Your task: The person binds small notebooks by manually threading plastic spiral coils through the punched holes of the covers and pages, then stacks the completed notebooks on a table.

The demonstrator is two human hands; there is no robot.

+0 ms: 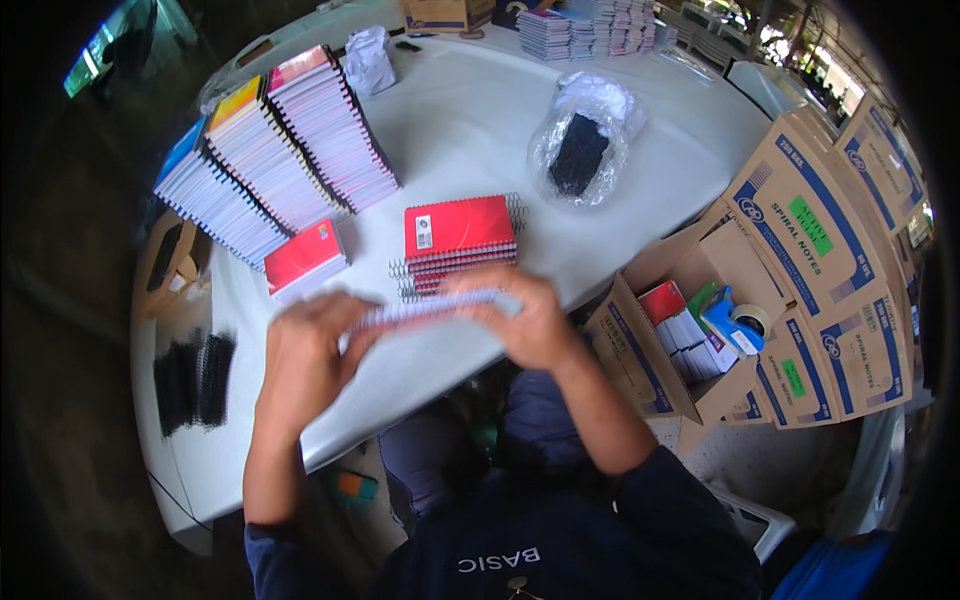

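Over the near part of the table, my left hand (310, 340) and my right hand (530, 315) grip opposite ends of a thin notebook (425, 310). Its white page edges face me, a reddish tint shows, and motion smears it; whether a coil is in it, I cannot tell. Just beyond lies a pile of red spiral notebooks (460, 225), wire coils sticking out at both sides. A small stack of red-covered notebooks (305, 255) sits beyond my left hand. Black spiral coils (195, 380) lie bundled at the table's left edge.
Tall stacks of notebooks (325, 140) stand at the left. Clear plastic wrap around a black bundle (580, 155) lies far right. An open carton (650, 385) beside the table holds notebooks and a blue tape dispenser (735, 320). Closed cartons (790, 220) are piled behind it.
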